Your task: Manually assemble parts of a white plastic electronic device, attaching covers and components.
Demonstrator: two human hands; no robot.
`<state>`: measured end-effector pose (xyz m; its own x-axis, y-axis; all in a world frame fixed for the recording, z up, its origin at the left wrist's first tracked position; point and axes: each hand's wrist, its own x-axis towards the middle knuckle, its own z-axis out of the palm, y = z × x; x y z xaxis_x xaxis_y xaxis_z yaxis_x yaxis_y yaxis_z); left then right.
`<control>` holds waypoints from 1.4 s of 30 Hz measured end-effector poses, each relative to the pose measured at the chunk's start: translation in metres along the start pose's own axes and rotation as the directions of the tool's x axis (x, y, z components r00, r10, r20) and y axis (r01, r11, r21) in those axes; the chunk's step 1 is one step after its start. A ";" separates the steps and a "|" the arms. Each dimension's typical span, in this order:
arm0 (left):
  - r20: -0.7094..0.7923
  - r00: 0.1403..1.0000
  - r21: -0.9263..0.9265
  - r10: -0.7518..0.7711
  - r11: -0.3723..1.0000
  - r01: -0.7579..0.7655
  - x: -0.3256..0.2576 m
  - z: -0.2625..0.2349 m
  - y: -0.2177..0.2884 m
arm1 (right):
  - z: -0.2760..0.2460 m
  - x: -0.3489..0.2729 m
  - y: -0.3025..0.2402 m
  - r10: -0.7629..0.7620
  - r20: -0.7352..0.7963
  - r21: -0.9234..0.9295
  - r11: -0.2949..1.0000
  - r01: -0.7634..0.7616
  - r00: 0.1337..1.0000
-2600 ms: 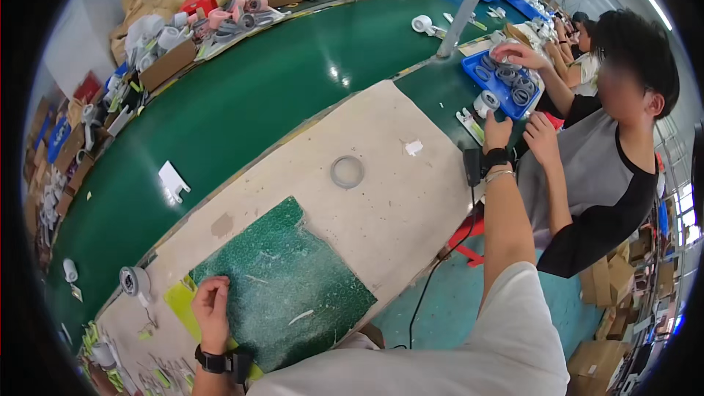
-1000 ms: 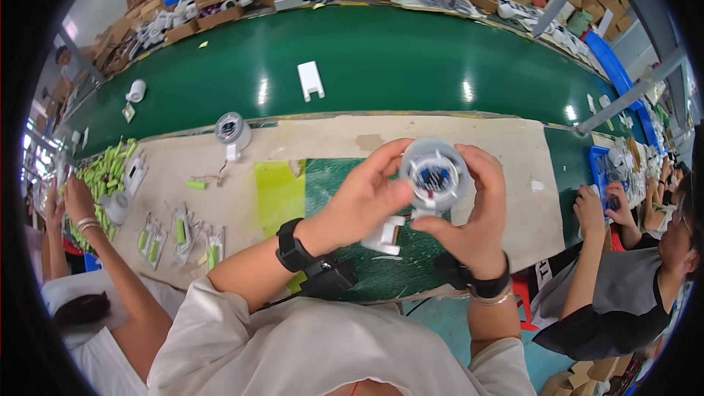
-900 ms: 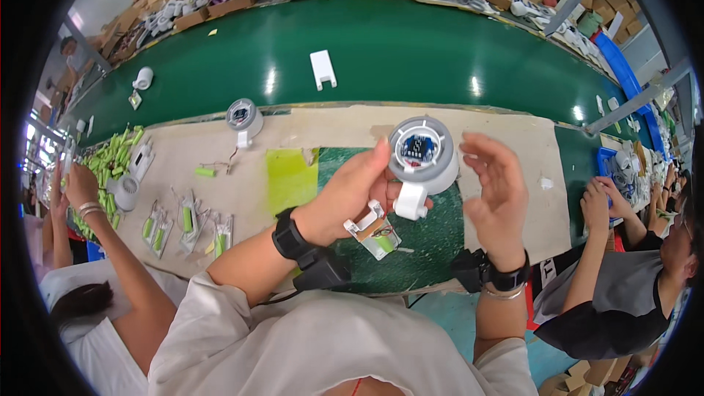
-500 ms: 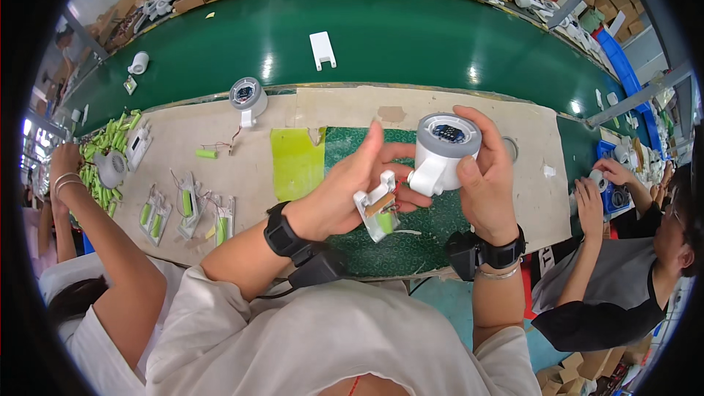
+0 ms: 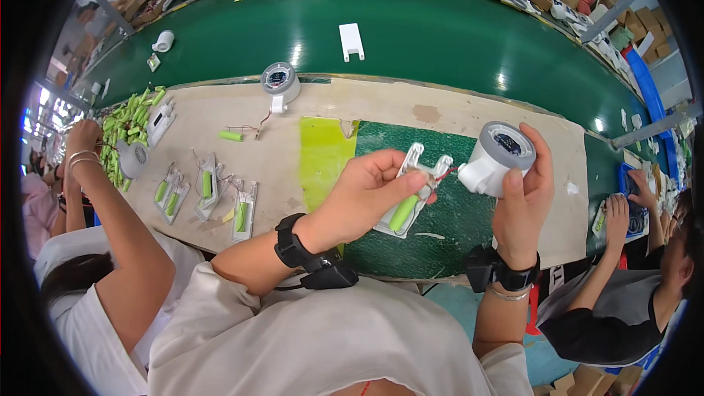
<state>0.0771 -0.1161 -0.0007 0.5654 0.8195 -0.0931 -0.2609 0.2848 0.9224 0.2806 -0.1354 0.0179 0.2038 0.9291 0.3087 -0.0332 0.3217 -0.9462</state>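
My left hand (image 5: 374, 191) pinches a white plastic bracket (image 5: 416, 158) by its middle. A green cylindrical battery (image 5: 403, 213) lies in the bracket's lower part. In my right hand (image 5: 524, 202) is a white round housing (image 5: 484, 166) with a grey ring, tilted up to show a dark circuit board inside. Red wires (image 5: 444, 173) run between bracket and housing, which are held a little apart above the green mat (image 5: 455, 238). Part of the bracket is covered by my left thumb and fingers.
Several battery brackets (image 5: 207, 187) and a similar wired housing (image 5: 280, 82) lie on the tan table cover to the left, near a pile of green batteries (image 5: 126, 125). A white plate (image 5: 351, 42) rests on the green belt (image 5: 418, 37). Co-workers' arms (image 5: 121, 209) reach in at both sides.
My left hand has closed on the bracket, which hung loose beside the housing before, and turned it upright. My right hand has moved the housing rightward, away from the bracket.
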 end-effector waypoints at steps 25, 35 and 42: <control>0.485 0.701 0.086 0.522 0.769 -0.633 -0.035 0.018 0.053 | -0.001 -0.036 -0.064 -0.773 0.272 0.169 0.625 0.762 0.573; 0.276 0.791 -0.063 0.547 0.831 -0.553 -0.051 0.026 0.050 | 0.010 -0.019 -0.072 -0.792 0.366 0.245 0.589 0.770 0.489; 0.352 0.772 -0.078 0.529 0.839 -0.539 -0.048 0.026 0.047 | -0.005 -0.014 -0.077 -0.757 0.442 0.179 0.600 0.779 0.482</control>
<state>0.0578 -0.1551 0.0573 0.5739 0.6085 0.5481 -0.5845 -0.1644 0.7946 0.2855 -0.1737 0.0856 -0.3091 0.2845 0.9075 -0.0364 0.9500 -0.3102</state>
